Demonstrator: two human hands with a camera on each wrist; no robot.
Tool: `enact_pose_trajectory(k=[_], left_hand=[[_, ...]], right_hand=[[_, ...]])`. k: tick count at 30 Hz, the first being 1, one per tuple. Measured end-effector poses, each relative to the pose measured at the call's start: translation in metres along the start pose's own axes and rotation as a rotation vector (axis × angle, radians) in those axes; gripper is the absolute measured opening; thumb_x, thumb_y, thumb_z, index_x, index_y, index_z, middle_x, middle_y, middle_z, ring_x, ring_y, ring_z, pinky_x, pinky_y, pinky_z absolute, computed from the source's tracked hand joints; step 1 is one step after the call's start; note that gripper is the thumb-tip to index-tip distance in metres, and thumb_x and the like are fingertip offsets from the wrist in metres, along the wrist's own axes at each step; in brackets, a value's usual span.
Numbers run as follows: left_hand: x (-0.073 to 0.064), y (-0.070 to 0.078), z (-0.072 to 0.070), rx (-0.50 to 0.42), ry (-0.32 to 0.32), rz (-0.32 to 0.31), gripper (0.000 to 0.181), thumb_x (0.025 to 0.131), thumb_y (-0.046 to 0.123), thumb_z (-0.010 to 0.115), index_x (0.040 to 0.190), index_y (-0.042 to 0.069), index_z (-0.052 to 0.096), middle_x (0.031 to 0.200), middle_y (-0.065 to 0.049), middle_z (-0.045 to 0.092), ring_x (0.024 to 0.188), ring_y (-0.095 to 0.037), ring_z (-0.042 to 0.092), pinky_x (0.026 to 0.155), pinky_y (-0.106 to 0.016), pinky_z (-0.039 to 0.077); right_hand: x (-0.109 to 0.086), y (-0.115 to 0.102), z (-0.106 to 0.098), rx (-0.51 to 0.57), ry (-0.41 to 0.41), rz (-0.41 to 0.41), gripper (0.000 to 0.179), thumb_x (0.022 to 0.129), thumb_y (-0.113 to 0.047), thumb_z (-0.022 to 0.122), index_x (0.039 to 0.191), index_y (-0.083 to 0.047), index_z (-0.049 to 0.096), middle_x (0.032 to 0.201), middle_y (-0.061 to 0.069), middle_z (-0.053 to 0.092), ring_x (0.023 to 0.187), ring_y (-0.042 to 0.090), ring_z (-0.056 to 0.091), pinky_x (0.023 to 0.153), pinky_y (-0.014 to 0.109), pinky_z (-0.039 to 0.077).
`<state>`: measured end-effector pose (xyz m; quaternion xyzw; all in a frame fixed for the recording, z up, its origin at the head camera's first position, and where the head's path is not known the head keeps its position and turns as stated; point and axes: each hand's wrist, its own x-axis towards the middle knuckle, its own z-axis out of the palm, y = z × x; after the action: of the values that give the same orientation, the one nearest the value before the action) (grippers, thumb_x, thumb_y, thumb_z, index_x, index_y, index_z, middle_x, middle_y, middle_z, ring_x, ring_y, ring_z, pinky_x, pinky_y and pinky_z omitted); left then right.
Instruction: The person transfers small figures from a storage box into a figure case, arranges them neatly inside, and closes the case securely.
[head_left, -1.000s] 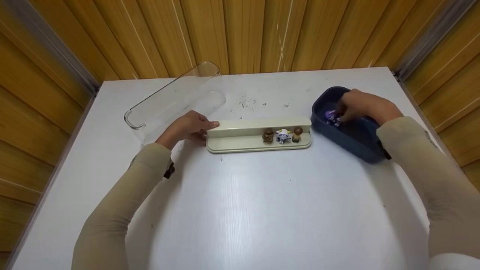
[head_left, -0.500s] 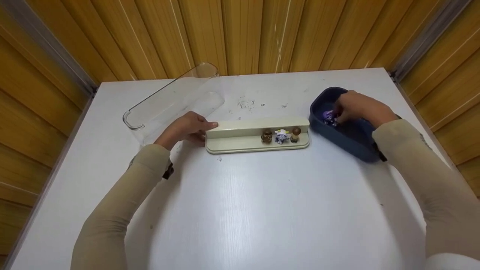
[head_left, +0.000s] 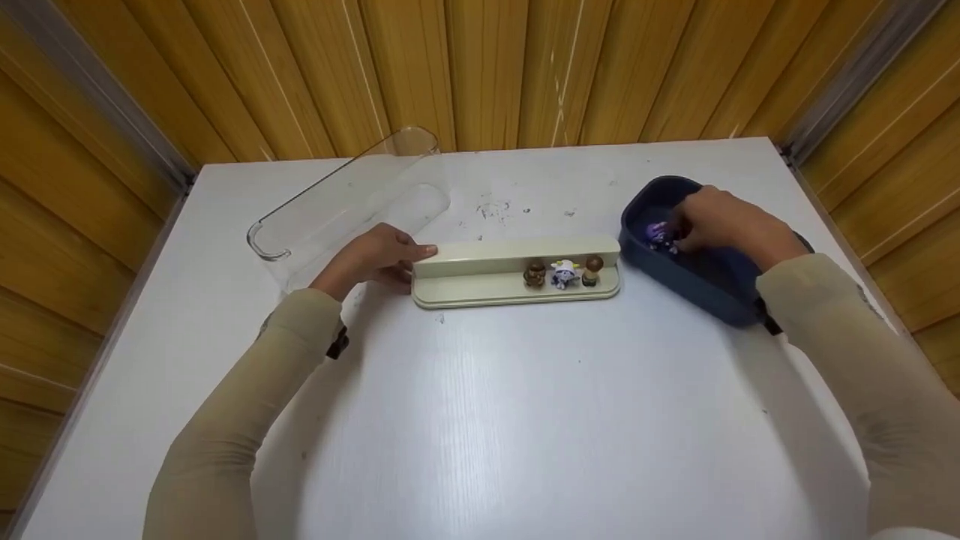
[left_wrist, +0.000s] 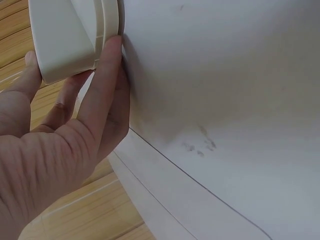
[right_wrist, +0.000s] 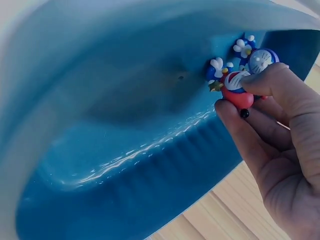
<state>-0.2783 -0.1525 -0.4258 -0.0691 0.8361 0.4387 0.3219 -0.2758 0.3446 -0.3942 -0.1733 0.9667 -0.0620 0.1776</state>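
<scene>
My left hand [head_left: 375, 255] grips the left end of a cream two-step display stand [head_left: 457, 283], thumb on the upper step in the head view; the left wrist view shows the fingers under its end [left_wrist: 65, 50]. On the stand's right half are a brown figurine [head_left: 535, 275], a white-capped figurine [head_left: 565, 275] and a brown-headed figurine [head_left: 592, 271]. Inside a dark blue bin [head_left: 679, 281], my right hand [head_left: 724, 221] pinches a small blue, white and red cat figurine [right_wrist: 237, 92] between thumb and fingers. A second blue-and-white figurine [right_wrist: 260, 60] is close behind it, partly hidden by the thumb.
A clear plastic cover [head_left: 274, 253] lies at the back left, behind the left hand. The white table [head_left: 480, 405] has dark smudges toward the back. Wood-patterned panels [head_left: 487, 75] stand along its back and sides. The bin's near left wall is close to the stand's right end.
The right hand stays in the bin with only slight finger and wrist movement at the figurines. The left hand, stand and cover keep their places; the head view shifts slightly.
</scene>
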Motion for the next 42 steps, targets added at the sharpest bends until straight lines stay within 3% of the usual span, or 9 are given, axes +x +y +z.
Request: enact_pose_trajectory(k=[6, 18, 27, 42], left_hand=[[0.001, -0.002, 0.001, -0.006, 0.007, 0.007, 0.058, 0.092, 0.042, 0.075, 0.130, 0.000, 0.061, 0.114, -0.015, 0.063, 0.094, -0.026, 0.067, 0.082, -0.037, 0.061], [0.004, -0.001, -0.001, -0.014, 0.000, 0.025, 0.061, 0.092, 0.042, 0.076, 0.131, -0.001, 0.060, 0.116, -0.016, 0.063, 0.094, -0.027, 0.069, 0.082, -0.037, 0.061], [0.002, -0.007, -0.002, -0.057, -0.019, 0.059, 0.054, 0.094, 0.038, 0.074, 0.126, -0.003, 0.063, 0.114, -0.015, 0.065, 0.094, -0.026, 0.068, 0.086, -0.039, 0.060], [0.004, -0.011, -0.007, -0.037, -0.003, 0.038, 0.057, 0.094, 0.040, 0.074, 0.130, -0.002, 0.062, 0.117, -0.014, 0.064, 0.095, -0.026, 0.067, 0.088, -0.038, 0.059]], right_hand=[[-0.008, -0.004, -0.012, -0.005, 0.029, 0.030, 0.029, 0.091, -0.014, 0.074, 0.116, 0.001, 0.071, 0.101, 0.015, 0.069, 0.085, 0.026, 0.062, 0.082, 0.050, 0.059], [-0.034, -0.006, -0.032, -0.035, 0.202, -0.022, 0.028, 0.087, -0.016, 0.077, 0.111, -0.002, 0.073, 0.097, 0.014, 0.071, 0.085, 0.027, 0.061, 0.079, 0.047, 0.054], [-0.049, -0.021, -0.039, -0.057, 0.284, -0.057, 0.028, 0.085, -0.015, 0.076, 0.111, -0.004, 0.074, 0.092, 0.012, 0.071, 0.081, 0.026, 0.060, 0.072, 0.041, 0.053], [-0.061, -0.064, -0.029, -0.019, 0.287, -0.090, 0.030, 0.087, -0.010, 0.070, 0.117, -0.005, 0.073, 0.100, 0.013, 0.072, 0.081, 0.024, 0.061, 0.075, 0.043, 0.060]])
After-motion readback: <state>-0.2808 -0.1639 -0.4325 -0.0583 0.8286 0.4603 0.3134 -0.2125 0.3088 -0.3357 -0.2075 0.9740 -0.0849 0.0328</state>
